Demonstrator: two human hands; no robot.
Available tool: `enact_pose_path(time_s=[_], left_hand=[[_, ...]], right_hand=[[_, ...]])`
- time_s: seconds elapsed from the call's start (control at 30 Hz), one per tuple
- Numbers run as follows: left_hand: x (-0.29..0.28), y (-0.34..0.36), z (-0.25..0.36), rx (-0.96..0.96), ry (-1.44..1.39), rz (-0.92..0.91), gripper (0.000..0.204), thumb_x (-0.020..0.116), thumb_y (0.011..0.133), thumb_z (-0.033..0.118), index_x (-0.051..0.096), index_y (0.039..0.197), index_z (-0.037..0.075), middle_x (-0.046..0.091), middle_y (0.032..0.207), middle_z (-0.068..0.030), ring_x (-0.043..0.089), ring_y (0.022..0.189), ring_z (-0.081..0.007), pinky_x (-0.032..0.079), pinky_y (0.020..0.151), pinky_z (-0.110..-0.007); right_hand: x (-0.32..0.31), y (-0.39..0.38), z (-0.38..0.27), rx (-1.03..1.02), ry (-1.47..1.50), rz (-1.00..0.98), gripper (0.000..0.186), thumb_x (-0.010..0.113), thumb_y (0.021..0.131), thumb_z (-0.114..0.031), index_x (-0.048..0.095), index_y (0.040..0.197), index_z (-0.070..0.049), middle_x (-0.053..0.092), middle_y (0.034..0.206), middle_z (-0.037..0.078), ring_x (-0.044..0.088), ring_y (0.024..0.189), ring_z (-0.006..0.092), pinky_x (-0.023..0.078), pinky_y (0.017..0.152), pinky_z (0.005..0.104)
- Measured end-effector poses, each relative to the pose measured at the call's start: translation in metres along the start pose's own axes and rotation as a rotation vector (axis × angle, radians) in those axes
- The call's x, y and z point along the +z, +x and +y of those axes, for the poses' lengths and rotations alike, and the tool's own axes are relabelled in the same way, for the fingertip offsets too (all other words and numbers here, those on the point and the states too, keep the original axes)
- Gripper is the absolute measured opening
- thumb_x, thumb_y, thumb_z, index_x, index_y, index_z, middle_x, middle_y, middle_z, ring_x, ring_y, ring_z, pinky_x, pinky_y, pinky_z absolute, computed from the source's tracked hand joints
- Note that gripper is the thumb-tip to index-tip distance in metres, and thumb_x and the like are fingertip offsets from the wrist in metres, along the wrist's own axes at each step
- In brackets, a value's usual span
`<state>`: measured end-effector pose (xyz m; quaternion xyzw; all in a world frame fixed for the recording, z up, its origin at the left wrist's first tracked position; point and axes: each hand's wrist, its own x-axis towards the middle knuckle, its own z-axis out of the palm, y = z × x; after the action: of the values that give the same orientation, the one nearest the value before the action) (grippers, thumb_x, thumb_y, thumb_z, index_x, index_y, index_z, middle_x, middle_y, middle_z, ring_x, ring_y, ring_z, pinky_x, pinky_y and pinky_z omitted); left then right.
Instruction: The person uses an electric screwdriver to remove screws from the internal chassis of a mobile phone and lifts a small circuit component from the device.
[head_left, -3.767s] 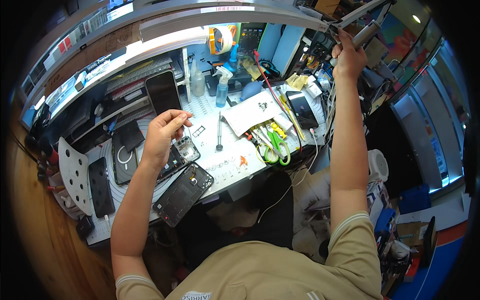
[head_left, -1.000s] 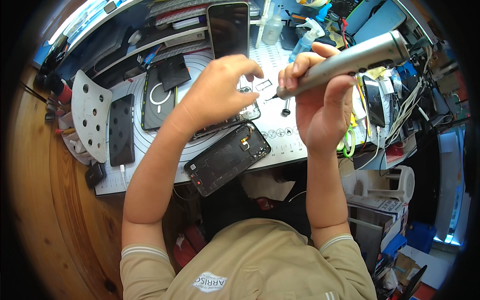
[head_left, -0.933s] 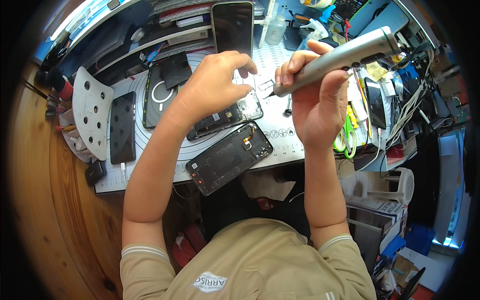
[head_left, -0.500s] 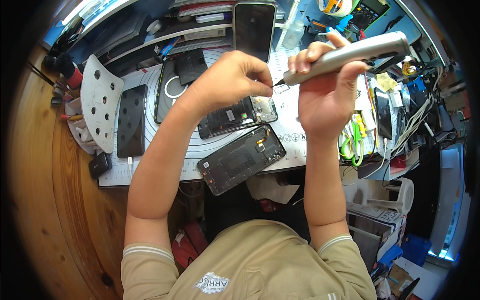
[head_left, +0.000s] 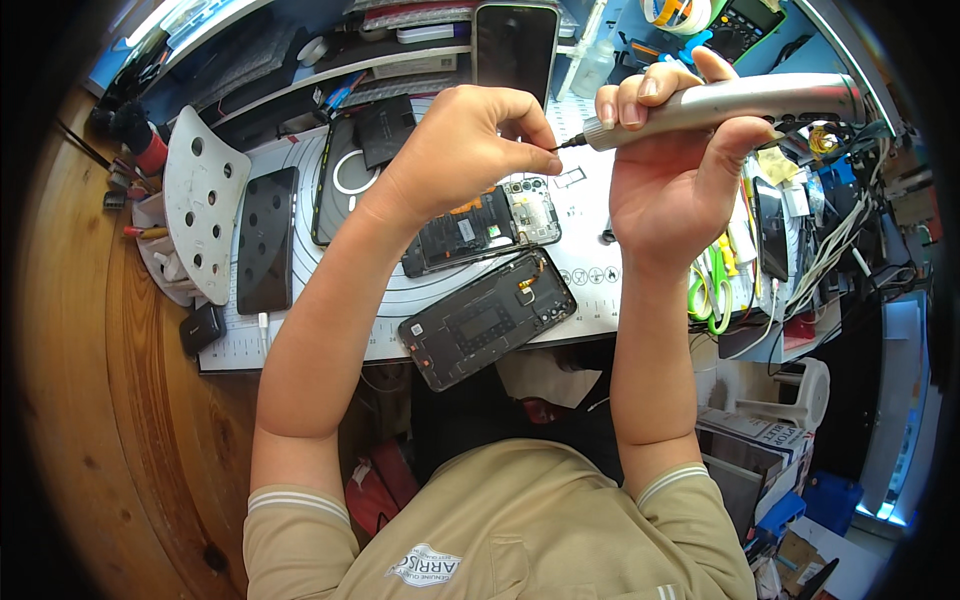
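My right hand (head_left: 662,205) is wrapped round a silver pen-shaped electric screwdriver (head_left: 740,103), held almost level above the mat with its thin dark bit toward the left. The thumb and forefinger of my left hand (head_left: 465,140) are pinched together at the tip of that bit. Anything between those fingertips is too small to make out. Below my left hand lies an opened phone (head_left: 460,240), its dark battery area and pale circuit board section exposed. Nearer to me, a dark phone back cover (head_left: 487,318) rests inside up, tilted over the mat's front edge.
A dark phone (head_left: 266,240) lies at the left beside a white perforated holder (head_left: 207,200). Another phone (head_left: 515,50) leans upright at the back. Green-handled scissors (head_left: 712,295), cables (head_left: 840,215) and small tools crowd the right. A stool (head_left: 800,395) stands below.
Both hands and the screwdriver have shifted slightly right and upward. More of the bit shows between my left fingertips and the screwdriver body. The view has also moved a little.
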<state>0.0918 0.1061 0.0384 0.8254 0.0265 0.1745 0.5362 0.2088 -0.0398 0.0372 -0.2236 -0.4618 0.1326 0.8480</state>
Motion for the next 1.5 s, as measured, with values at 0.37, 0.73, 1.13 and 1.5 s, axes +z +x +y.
enact_pose_path(time_s=[0.37, 0.73, 1.13, 1.5], left_hand=[[0.002, 0.000, -0.003, 0.008, 0.065, 0.063, 0.012, 0.083, 0.078, 0.011, 0.075, 0.082, 0.003, 0.067, 0.076, 0.0026, 0.051, 0.071, -0.0053, 0.041, 0.065, -0.025], [0.001, 0.000, -0.004, 0.005, 0.177, 0.032, 0.011, 0.081, 0.075, 0.008, 0.074, 0.082, 0.002, 0.067, 0.075, -0.0001, 0.053, 0.070, -0.0078, 0.043, 0.066, -0.026], [-0.019, 0.002, -0.020, -0.237, 0.256, 0.059, 0.023, 0.073, 0.082, 0.006, 0.073, 0.104, 0.001, 0.066, 0.089, -0.0024, 0.061, 0.083, -0.0105, 0.050, 0.078, -0.028], [-0.023, 0.005, -0.029, -0.233, 0.225, 0.148, 0.032, 0.076, 0.079, 0.012, 0.075, 0.108, 0.000, 0.076, 0.100, -0.0189, 0.072, 0.096, -0.0269, 0.055, 0.089, -0.038]], right_hand=[[0.001, 0.002, 0.002, 0.010, -0.030, 0.007, 0.070, 0.040, 0.103, -0.064, 0.042, 0.139, -0.004, 0.058, 0.097, 0.011, 0.049, 0.083, 0.0208, 0.042, 0.081, 0.0418], [0.002, -0.001, 0.005, 0.094, -0.073, -0.026, 0.068, 0.039, 0.106, -0.060, 0.040, 0.139, -0.001, 0.058, 0.097, 0.012, 0.050, 0.084, 0.0211, 0.042, 0.082, 0.0439], [0.013, -0.029, 0.014, 0.328, -0.226, -0.090, 0.059, 0.039, 0.110, -0.047, 0.044, 0.136, 0.006, 0.059, 0.098, 0.014, 0.056, 0.084, 0.0207, 0.048, 0.082, 0.0388], [0.017, -0.034, 0.021, 0.374, -0.187, -0.062, 0.042, 0.043, 0.112, -0.038, 0.054, 0.129, -0.001, 0.061, 0.095, 0.006, 0.055, 0.084, 0.0119, 0.047, 0.079, 0.0260]])
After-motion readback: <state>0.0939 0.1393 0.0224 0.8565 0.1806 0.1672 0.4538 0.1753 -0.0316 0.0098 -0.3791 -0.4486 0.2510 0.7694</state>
